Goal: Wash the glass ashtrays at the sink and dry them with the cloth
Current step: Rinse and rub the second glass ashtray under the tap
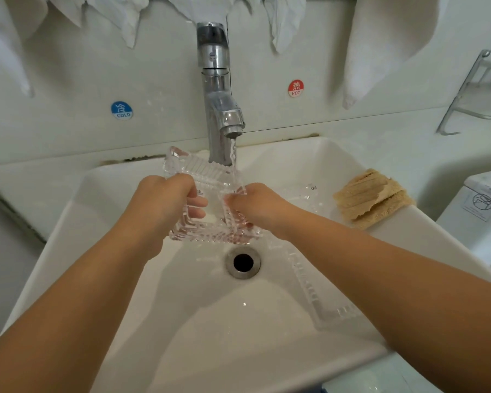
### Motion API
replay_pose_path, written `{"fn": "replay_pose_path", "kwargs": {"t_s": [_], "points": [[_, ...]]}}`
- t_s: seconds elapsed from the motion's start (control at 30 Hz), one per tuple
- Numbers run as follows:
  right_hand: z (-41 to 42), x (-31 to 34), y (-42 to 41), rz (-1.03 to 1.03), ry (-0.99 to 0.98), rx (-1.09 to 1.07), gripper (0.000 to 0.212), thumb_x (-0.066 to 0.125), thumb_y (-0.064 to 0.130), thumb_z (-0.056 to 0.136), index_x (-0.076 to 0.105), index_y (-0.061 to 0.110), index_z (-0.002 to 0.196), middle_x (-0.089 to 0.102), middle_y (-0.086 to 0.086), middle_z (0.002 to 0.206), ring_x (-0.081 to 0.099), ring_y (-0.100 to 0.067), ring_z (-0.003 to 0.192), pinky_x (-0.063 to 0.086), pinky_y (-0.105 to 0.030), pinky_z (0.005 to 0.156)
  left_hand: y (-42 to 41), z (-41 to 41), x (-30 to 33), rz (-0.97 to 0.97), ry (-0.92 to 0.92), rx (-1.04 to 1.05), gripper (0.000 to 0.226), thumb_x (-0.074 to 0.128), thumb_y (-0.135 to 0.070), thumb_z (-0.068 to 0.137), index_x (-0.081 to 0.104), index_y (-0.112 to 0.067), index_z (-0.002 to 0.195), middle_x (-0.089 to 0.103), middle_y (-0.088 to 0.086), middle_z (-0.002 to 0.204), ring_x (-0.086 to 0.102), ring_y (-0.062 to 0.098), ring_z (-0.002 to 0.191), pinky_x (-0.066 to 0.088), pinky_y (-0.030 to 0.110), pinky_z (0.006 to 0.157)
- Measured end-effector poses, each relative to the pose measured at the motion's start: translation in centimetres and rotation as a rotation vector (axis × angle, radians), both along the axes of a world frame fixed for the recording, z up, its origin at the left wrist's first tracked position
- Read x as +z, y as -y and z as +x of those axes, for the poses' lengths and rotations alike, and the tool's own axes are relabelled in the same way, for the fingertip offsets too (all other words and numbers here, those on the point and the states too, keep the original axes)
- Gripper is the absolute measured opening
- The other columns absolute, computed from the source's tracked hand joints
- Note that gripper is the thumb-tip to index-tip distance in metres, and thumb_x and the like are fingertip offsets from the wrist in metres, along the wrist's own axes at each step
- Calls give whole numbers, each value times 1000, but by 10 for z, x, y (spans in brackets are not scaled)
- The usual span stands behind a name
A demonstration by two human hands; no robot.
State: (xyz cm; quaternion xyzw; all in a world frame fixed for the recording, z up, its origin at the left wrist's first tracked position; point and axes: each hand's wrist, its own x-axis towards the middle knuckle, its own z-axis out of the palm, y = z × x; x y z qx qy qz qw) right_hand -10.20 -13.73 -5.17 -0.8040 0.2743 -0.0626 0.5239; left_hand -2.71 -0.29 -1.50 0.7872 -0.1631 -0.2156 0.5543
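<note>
Second glass ashtray (318, 290) lies in the sink (182, 336) basin, under the right forearm, nearer than the hands. Drain (242, 262) just below the hands. Left hand (165, 202) grips the held ashtray (207, 199) by its left edge, fingers curled inside it, ashtray tilted up over the basin. Right hand (255, 205) is on its right side, fingers curled at the rim, partly hidden by glass and water. Water stream (233, 154) hits the ashtray's top right corner, just beyond the right hand. Tan cloth (372, 197) on the sink rim, right of the right hand. Faucet (217, 103) beyond the hands. White towels (380, 46) hang on the wall above.
</note>
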Motion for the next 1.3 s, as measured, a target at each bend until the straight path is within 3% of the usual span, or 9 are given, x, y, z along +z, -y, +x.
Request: {"fn": "replay_pose_path", "kwargs": {"t_s": [0.17, 0.3, 0.4, 0.5, 0.6, 0.77, 0.93, 1.17, 1.3], "points": [[1, -4, 3, -128, -79, -147, 49, 38, 43, 101, 44, 9, 65, 44, -3, 57, 45, -17, 49, 35, -24, 46, 5, -7, -4, 19, 51, -70, 22, 54, -14, 86, 63, 2, 98, 74, 7, 84, 71, 23, 79, 51, 52, 93], [3, -3, -2, -66, -71, -2, 33, 35, 22, 103, 60, 1, 98, 55, -9, 77, 54, -23, 68, 41, -28, 62, 2, -2, -2, 8, 46, -10, 25, 50, -10, 85, 62, 4, 102, 74, 5, 77, 69, 20, 69, 53, 46, 85], [2, -6, -1, 179, -24, 109, 15, 46, 6, 95, 52, 9, 81, 47, -10, 77, 44, -21, 65, 39, -27, 59, -2, 3, 1, 7, 48, 20, 24, 48, -8, 84, 62, 3, 99, 73, 5, 72, 68, 21, 67, 52, 42, 80], [2, -8, 1, 348, 67, 251, 17, 52, -9, 88, 59, 6, 86, 59, -6, 75, 59, -20, 68, 48, -27, 62, -5, 8, 5, 1, 24, 31, 20, 45, -7, 83, 61, 1, 91, 73, 4, 67, 66, 21, 65, 49, 38, 77], [3, -7, -1, 458, 110, 382, 38, 49, -16, 87, 54, -2, 122, 63, -25, 112, 62, -29, 98, 52, -38, 86, -8, 13, 8, -1, -34, 22, 18, 44, -7, 82, 60, -3, 89, 74, 5, 68, 65, 21, 64, 46, 30, 66], [-3, -2, 1, 564, 24, 450, 36, 44, -13, 91, 55, 16, 110, 64, -2, 92, 65, -15, 76, 56, -28, 70, -9, 18, 6, -16, -46, 32, 17, 46, -8, 82, 60, -2, 88, 74, 7, 68, 65, 22, 65, 45, 29, 65], [-7, 2, -4, 491, -131, 315, 9, 43, 13, 102, 50, 14, 97, 61, -12, 78, 59, -11, 44, 53, -21, 48, -5, 16, 1, -92, 30, 95, 14, 46, -5, 83, 61, -5, 81, 73, 10, 81, 65, 22, 67, 53, 32, 64], [-4, 5, 10, 582, -51, 292, 28, 35, -12, 92, 50, 11, 92, 58, -12, 82, 50, -10, 51, 38, -22, 54, -4, 6, -4, -206, 241, 64, 17, 48, -6, 89, 58, -17, 83, 71, 10, 90, 66, 23, 75, 55, 39, 64], [-6, 0, 12, 467, -4, 240, 22, 42, -9, 93, 50, 11, 100, 51, -6, 83, 47, -10, 52, 39, -21, 52, -2, -6, -10, -235, 328, 22, 15, 55, -12, 85, 57, -27, 84, 70, 8, 92, 66, 22, 79, 55, 40, 68]]}}
